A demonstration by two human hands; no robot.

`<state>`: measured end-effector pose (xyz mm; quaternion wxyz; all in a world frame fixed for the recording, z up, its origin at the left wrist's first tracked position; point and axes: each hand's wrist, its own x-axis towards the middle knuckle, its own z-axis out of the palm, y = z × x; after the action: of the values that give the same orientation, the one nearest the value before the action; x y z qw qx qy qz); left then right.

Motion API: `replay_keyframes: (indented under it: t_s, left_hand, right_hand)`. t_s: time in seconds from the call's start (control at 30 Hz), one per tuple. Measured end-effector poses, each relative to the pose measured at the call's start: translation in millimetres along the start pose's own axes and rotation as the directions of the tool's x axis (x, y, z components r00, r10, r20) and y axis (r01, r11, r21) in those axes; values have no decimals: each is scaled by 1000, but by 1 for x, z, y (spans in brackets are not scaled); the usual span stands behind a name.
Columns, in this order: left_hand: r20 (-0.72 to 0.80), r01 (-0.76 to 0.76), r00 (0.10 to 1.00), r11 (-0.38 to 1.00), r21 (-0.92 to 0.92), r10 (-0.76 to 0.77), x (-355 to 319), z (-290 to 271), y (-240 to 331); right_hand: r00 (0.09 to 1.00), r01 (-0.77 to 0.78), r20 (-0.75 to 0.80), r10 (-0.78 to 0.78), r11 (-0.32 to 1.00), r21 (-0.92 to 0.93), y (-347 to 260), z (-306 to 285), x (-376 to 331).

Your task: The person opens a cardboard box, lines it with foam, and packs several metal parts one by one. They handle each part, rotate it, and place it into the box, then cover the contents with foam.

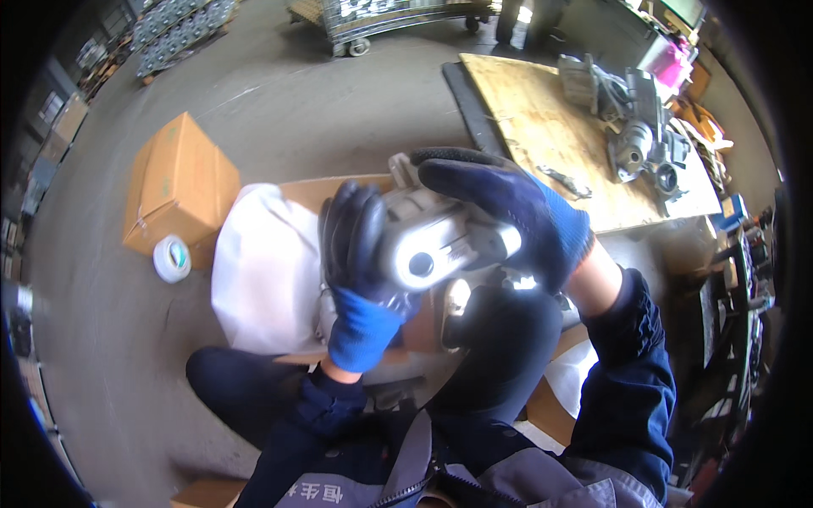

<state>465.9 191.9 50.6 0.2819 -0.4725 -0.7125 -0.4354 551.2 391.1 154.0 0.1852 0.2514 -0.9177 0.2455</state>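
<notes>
Both my gloved hands hold one shiny cast-metal part [432, 241] with a round hole in its end, lifted above my lap. My left hand [360, 262], in a blue glove with black coated fingers, grips the part's left side from below. My right hand [512, 212], gloved the same way, wraps over its top and right side. Beneath the part lies an open cardboard box lined with a white plastic sheet [262, 271], and my dark-trousered knee [500, 339] rises just under my right hand.
A closed cardboard box [174, 182] and a roll of tape [172, 258] sit on the concrete floor at left. A plywood-topped bench [542, 127] at right carries several more metal castings [635, 127]. A wheeled wire cart [381, 17] stands at the far end.
</notes>
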Motion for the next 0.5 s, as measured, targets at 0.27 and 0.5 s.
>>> replay_keyframes:
  t_s: [0.27,0.5]
  left_hand:
    - [430,320,713,-289,-902,-553,-36,-76,7]
    - [230,79,768,-268,-960,-597,-88,-119,-14]
  right_hand:
    - [759,-512,4,652,593,621,16,61,-5]
    - [683,-686,37,730,658,-310,114,143,-101]
